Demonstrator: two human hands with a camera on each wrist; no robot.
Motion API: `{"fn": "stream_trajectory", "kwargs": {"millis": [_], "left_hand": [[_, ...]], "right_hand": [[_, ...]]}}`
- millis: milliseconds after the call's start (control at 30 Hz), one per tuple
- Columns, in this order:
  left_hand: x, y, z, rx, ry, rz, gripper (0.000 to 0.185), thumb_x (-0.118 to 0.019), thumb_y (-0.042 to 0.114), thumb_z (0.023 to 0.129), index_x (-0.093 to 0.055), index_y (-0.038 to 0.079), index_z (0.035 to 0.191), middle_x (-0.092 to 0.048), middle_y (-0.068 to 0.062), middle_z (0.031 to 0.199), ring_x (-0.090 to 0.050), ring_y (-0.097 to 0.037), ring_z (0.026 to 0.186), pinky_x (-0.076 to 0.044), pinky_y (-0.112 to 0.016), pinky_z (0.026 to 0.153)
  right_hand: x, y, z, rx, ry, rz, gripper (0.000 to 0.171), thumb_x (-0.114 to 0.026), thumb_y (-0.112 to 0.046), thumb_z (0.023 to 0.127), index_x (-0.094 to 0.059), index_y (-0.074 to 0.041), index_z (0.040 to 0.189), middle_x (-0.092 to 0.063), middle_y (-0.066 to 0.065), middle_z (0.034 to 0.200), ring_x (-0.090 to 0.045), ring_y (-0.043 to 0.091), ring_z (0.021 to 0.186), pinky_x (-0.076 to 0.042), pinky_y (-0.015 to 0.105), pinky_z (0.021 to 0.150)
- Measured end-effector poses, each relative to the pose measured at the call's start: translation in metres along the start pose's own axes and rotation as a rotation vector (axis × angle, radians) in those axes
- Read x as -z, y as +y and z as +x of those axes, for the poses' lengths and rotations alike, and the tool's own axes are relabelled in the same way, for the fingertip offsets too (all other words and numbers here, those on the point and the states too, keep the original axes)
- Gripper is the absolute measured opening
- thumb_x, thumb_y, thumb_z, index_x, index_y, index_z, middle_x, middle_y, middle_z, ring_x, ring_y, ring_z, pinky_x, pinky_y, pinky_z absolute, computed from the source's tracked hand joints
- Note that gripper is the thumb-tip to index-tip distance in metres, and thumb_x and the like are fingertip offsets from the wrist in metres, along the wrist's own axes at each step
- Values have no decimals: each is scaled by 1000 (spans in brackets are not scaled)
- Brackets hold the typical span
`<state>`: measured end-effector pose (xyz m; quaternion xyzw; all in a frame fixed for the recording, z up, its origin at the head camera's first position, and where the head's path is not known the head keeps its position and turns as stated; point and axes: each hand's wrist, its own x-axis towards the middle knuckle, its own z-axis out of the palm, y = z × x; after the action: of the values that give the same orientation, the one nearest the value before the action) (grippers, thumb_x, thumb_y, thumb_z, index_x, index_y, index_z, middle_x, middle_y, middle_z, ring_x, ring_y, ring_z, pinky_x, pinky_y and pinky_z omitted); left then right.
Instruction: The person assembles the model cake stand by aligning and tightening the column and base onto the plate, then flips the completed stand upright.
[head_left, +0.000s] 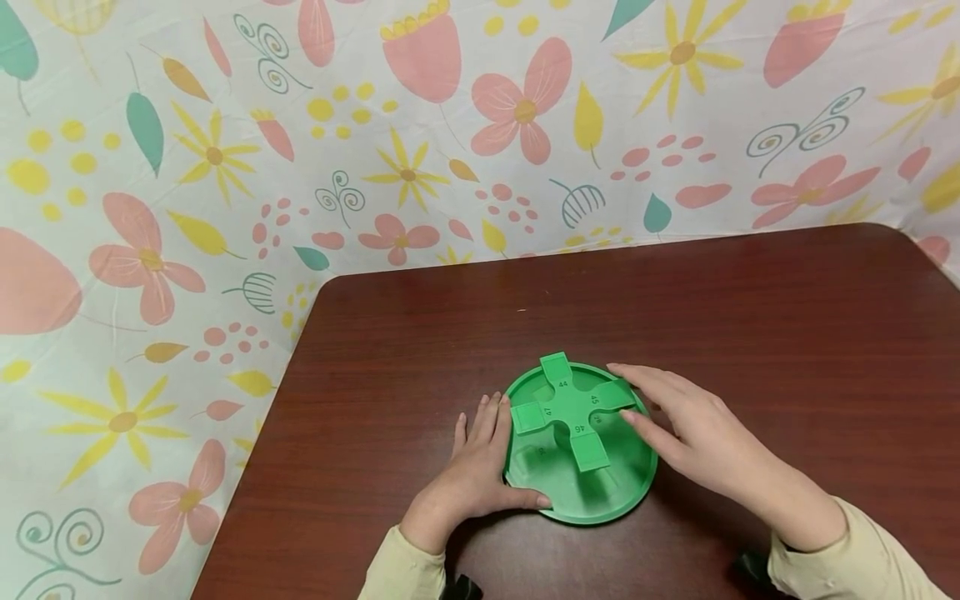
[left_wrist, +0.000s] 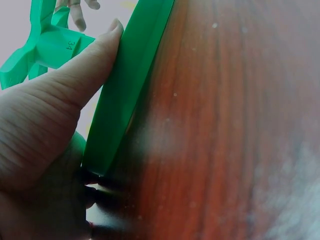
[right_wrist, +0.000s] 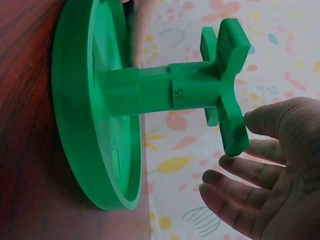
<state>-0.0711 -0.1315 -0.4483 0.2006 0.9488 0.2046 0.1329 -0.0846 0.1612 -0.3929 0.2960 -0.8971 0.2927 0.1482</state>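
A round green tray [head_left: 622, 492] with a raised rim sits on the table. From its middle rises a square green post [right_wrist: 155, 90] of stacked sections, one marked 35. A four-armed green cross piece [head_left: 573, 408], numbered 44 to 47, tops the post. My left hand [head_left: 480, 475] holds the tray's left side, fingers along the outer rim and thumb at the near edge. Beside the cross's right arm is my right hand [head_left: 697, 433], fingers spread and loosely bent. Its thumb is at or very near that arm's end; contact is unclear.
The dark reddish-brown wooden table [head_left: 420, 350] extends around the tray, with rounded far corners. A flower-patterned cloth [head_left: 465, 167] hangs behind it and along the left side. Dark wrist straps [head_left: 461, 587] show near both sleeves.
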Motion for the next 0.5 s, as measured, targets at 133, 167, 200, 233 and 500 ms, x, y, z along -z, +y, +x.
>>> {"fn": "stream_trajectory", "kwargs": {"millis": [133, 167, 200, 233, 500], "left_hand": [[0, -1, 0, -2, -1, -13, 136, -71, 75, 66, 5, 9, 157, 4, -9, 163, 7, -25, 149, 1, -57, 115], [-1, -1, 0, -2, 0, -14, 136, -71, 76, 66, 5, 9, 157, 4, -9, 163, 7, -25, 149, 1, -57, 115], [-1, -1, 0, -3, -1, -16, 136, -71, 76, 66, 5, 9, 157, 4, -9, 163, 7, -25, 149, 1, -57, 115], [-1, -2, 0, -3, 0, -15, 136, -71, 76, 66, 5, 9, 157, 4, -9, 163, 7, -25, 149, 1, -57, 115], [-1, -1, 0, 0, 5, -16, 136, -72, 74, 66, 5, 9, 157, 4, -9, 163, 7, -25, 149, 2, -57, 115]], "right_hand": [[0, 0, 0, -3, -4, 6, 65, -75, -9, 84, -50, -20, 143, -59, -3, 131, -58, 11, 98, -48, 34, 80], [0, 0, 0, -4, -5, 7, 65, -75, -9, 84, -50, -20, 143, -59, -2, 132, -59, 12, 100, -49, 35, 80], [0, 0, 0, -4, -7, 8, 64, -74, -8, 84, -50, -20, 143, -58, -2, 132, -60, 12, 101, -50, 36, 80], [0, 1, 0, -6, -9, 9, 64, -74, -8, 84, -51, -20, 143, -58, -2, 132, -61, 13, 102, -50, 37, 80], [1, 0, -1, 4, -19, 11, 62, -73, -7, 86, -51, -20, 142, -59, -4, 133, -61, 6, 96, -51, 33, 77]]}}
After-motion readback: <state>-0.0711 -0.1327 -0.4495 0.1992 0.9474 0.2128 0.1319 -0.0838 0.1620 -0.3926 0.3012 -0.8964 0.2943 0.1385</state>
